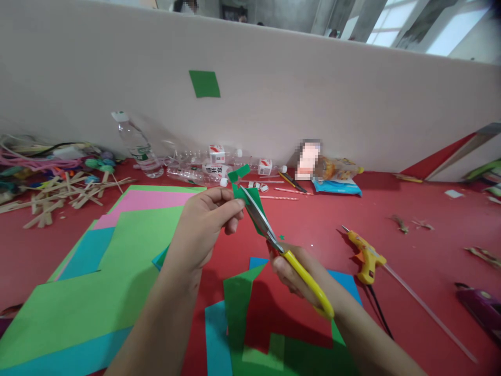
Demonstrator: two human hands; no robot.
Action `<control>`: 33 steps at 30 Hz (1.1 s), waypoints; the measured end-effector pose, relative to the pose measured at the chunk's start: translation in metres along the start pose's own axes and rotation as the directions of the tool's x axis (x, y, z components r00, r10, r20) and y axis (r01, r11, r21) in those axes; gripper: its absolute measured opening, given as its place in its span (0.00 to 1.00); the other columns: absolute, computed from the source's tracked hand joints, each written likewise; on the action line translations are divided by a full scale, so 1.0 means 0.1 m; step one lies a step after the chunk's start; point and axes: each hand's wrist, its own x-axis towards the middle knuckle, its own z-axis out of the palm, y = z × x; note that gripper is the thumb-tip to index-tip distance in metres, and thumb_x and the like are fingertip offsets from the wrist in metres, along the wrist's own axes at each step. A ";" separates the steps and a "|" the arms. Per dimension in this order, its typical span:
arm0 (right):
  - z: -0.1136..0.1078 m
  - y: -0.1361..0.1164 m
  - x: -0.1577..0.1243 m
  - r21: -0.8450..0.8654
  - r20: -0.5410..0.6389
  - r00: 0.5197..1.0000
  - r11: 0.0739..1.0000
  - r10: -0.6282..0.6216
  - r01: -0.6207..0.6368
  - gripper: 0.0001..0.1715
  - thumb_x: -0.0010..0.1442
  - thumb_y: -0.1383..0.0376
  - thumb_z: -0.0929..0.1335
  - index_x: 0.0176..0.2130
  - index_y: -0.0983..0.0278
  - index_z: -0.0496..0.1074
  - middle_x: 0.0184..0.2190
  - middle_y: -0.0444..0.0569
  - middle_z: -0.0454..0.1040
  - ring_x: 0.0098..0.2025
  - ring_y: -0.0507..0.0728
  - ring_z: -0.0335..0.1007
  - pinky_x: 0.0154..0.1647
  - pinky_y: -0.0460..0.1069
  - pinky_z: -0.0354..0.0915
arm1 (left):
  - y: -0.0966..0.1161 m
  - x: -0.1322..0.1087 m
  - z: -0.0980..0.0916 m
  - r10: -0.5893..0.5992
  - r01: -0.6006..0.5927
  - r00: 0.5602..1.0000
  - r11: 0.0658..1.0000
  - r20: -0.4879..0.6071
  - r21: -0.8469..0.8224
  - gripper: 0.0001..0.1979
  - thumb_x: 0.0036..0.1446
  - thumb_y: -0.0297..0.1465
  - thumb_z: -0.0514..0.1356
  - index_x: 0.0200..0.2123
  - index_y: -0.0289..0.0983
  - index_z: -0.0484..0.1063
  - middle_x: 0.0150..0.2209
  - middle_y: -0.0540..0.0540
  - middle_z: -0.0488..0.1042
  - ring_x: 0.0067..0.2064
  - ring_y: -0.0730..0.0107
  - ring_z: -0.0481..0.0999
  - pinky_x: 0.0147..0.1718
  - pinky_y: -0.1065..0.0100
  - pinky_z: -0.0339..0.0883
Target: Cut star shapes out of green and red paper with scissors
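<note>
Green paper scrap – small, irregular, one tab folded up at the top – is held in the air above the red table, near the middle of the view. The left hand pinches its left edge between thumb and fingers, closed on it. The right hand is wrapped round the yellow handles of the scissors; the blades lie across the scrap, and how far apart they stand cannot be told.

Judged by look, the scrap is very light, thin and floppy – apt to bend or tear, so best held close beside the blades.

Large sheets of green, blue and pink lie under both forearms. A yellow glue gun lies to the right, well apart. Plastic bottles and wooden sticks sit along the far wall.
</note>
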 end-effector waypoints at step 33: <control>-0.01 -0.01 0.01 0.020 0.001 1.000 1.000 -0.005 0.005 0.38 0.64 0.28 0.61 0.29 0.58 0.57 0.20 0.37 0.56 0.21 0.50 0.50 0.21 0.47 0.47 | 0.02 0.00 0.01 -0.014 0.015 1.000 1.000 -0.016 0.009 0.08 0.45 0.28 0.68 0.24 0.36 0.70 0.18 0.54 0.72 0.17 0.80 0.66 0.17 0.75 0.59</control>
